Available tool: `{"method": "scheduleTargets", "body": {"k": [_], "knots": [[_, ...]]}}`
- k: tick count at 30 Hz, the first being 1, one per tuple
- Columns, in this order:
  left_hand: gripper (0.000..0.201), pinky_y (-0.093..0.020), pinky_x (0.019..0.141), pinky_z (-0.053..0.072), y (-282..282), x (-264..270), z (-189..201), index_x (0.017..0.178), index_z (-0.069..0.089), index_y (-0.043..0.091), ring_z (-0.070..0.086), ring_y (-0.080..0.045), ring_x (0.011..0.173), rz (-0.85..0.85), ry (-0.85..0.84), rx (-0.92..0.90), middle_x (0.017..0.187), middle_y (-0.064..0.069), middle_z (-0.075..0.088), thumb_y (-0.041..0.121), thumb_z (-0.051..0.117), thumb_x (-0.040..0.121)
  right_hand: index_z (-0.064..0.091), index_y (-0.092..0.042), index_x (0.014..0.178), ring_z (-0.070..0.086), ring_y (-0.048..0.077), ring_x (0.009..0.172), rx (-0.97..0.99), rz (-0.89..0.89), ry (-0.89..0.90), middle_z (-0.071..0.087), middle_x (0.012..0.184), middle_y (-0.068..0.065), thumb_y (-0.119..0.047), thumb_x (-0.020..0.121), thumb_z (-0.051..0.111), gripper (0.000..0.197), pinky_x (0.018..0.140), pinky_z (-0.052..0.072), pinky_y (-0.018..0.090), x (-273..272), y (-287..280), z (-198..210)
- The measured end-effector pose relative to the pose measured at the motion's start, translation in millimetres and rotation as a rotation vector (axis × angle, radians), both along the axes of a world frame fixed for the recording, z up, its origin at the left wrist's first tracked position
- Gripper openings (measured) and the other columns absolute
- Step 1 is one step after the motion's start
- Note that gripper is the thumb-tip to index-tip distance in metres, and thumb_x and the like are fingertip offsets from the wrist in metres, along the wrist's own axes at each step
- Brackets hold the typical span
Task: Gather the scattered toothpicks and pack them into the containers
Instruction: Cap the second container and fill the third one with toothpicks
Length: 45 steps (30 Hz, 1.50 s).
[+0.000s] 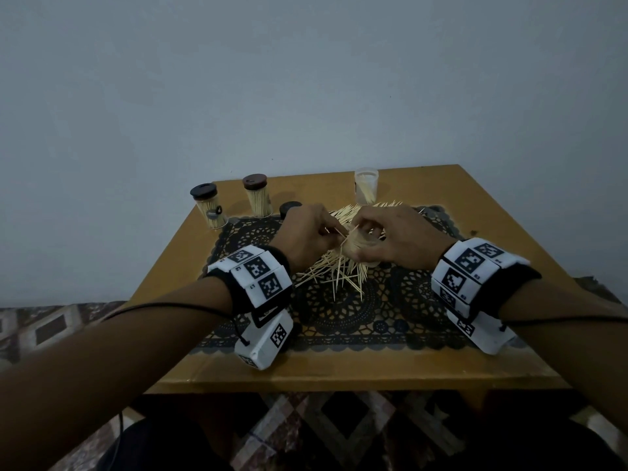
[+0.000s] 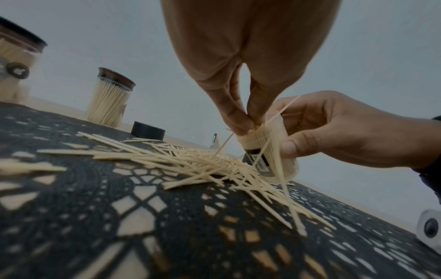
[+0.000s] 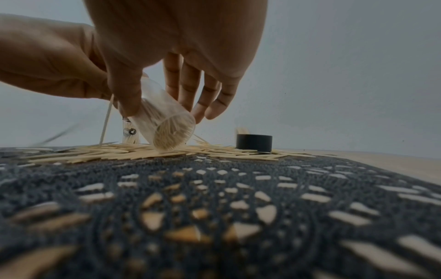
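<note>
My right hand (image 1: 368, 248) grips a small clear container (image 1: 355, 247) packed with toothpicks and holds it tilted, base on the mat. In the right wrist view the thumb and fingers wrap around the container (image 3: 167, 130). My left hand (image 2: 248, 122) pinches a few toothpicks at the mouth of that container (image 2: 269, 151); some stick out crookedly. Several loose toothpicks (image 1: 331, 278) lie scattered on the black lace mat (image 1: 339, 317) under and around both hands; the pile (image 2: 186, 160) spreads left of the container.
Two capped, full containers stand at the back left: a black-lidded container (image 1: 209, 206) and a brown-lidded container (image 1: 258, 196). A loose black lid (image 1: 290, 209) lies beside them. An open clear container (image 1: 366, 185) stands at the back. The wooden table (image 1: 339, 372) ends near me.
</note>
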<state>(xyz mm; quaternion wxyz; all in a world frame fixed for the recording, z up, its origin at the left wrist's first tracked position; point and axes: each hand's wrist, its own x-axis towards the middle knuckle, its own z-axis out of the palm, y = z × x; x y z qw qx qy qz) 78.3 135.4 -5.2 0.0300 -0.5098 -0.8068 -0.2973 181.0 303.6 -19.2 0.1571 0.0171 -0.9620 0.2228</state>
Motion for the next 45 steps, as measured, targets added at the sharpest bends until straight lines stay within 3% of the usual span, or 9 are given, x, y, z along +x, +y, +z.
{"method": "scheduleTargets", "body": {"k": [3,8,13,21,25,31,37,41,45], "knots": [[0.026,-0.014,0.070,0.038,0.7,-0.2,-2.1,0.110,0.071,0.013,0.051,-0.009,0.082,0.013,0.016,-0.063,0.093,0.000,0.057,0.004,0.061,0.088,0.065,-0.016,0.106,0.064,0.015,0.090,-0.005,-0.019,-0.002,0.069,0.099,-0.003,-0.036,0.074,0.081,0.041,0.081,0.053,0.038,-1.0,-0.2,-0.2],[0.023,-0.021,0.068,0.046,-4.7,-6.9,0.4,0.106,0.059,0.013,0.054,-0.005,0.073,0.047,-0.116,0.125,0.084,0.008,0.058,0.002,0.061,0.085,0.063,-0.012,0.109,0.060,0.011,0.085,0.024,-0.040,-0.003,0.068,0.100,-0.001,-0.036,0.076,0.080,0.044,0.072,0.046,0.023,-1.3,0.1,1.0],[0.039,-0.023,0.069,0.053,-4.3,-2.7,2.1,0.113,0.060,0.020,0.060,-0.008,0.075,-0.113,-0.063,-0.040,0.090,0.006,0.062,0.026,0.077,0.079,0.063,-0.014,0.110,0.063,0.013,0.086,0.017,-0.032,0.003,0.068,0.098,-0.002,-0.043,0.077,0.078,0.046,0.076,0.051,0.031,-0.9,-0.7,0.7],[0.017,-0.023,0.072,0.054,-5.5,-15.1,8.4,0.106,0.062,0.010,0.067,-0.012,0.080,-0.010,-0.188,0.133,0.095,-0.001,0.070,0.010,0.064,0.089,0.059,-0.011,0.106,0.061,0.022,0.082,0.022,-0.226,0.071,0.064,0.097,0.003,-0.038,0.080,0.075,0.041,0.067,0.050,0.033,-1.0,5.4,1.3],[0.022,-0.032,0.083,0.053,-3.0,-28.1,12.5,0.110,0.063,0.016,0.061,-0.011,0.088,0.091,-0.022,-0.141,0.102,0.000,0.067,0.022,0.066,0.089,0.055,-0.013,0.103,0.059,0.023,0.078,0.045,-0.369,0.081,0.063,0.093,0.004,-0.040,0.078,0.072,0.040,0.063,0.049,0.034,-2.3,11.4,1.7],[0.078,-0.037,0.101,0.039,24.4,-15.3,15.6,0.142,0.036,0.012,0.046,-0.026,0.126,0.130,-0.052,-0.651,0.142,-0.009,0.045,0.061,0.057,0.085,0.052,-0.012,0.104,0.055,0.021,0.075,0.063,-0.433,0.105,0.057,0.089,0.001,-0.041,0.079,0.070,0.042,0.060,0.037,0.028,-0.1,10.9,4.5],[0.073,-0.032,0.064,0.038,51.8,-3.1,-7.3,0.098,0.053,0.010,0.042,-0.020,0.079,0.201,0.174,-0.815,0.084,-0.007,0.044,0.078,0.055,0.073,0.052,-0.014,0.104,0.052,0.019,0.073,0.052,-0.452,0.102,0.054,0.086,-0.002,-0.044,0.081,0.070,0.042,0.053,0.030,0.026,1.3,10.3,4.5],[0.054,-0.028,0.058,0.038,56.0,0.1,-8.0,0.073,0.051,0.011,0.051,-0.021,0.074,0.206,0.124,-0.735,0.070,-0.003,0.049,0.062,0.066,0.078,0.050,-0.017,0.101,0.052,0.020,0.075,0.046,-0.443,0.093,0.054,0.086,-0.002,-0.046,0.082,0.070,0.040,0.061,0.034,0.027,1.2,11.0,3.9],[0.033,-0.029,0.057,0.039,48.1,-7.0,-10.6,0.082,0.050,0.010,0.050,-0.021,0.072,0.228,0.080,-0.665,0.080,-0.005,0.052,0.038,0.069,0.084,0.049,-0.016,0.098,0.055,0.021,0.073,0.037,-0.424,0.059,0.059,0.087,0.000,-0.047,0.080,0.070,0.042,0.059,0.035,0.028,0.6,10.2,3.2]]}}
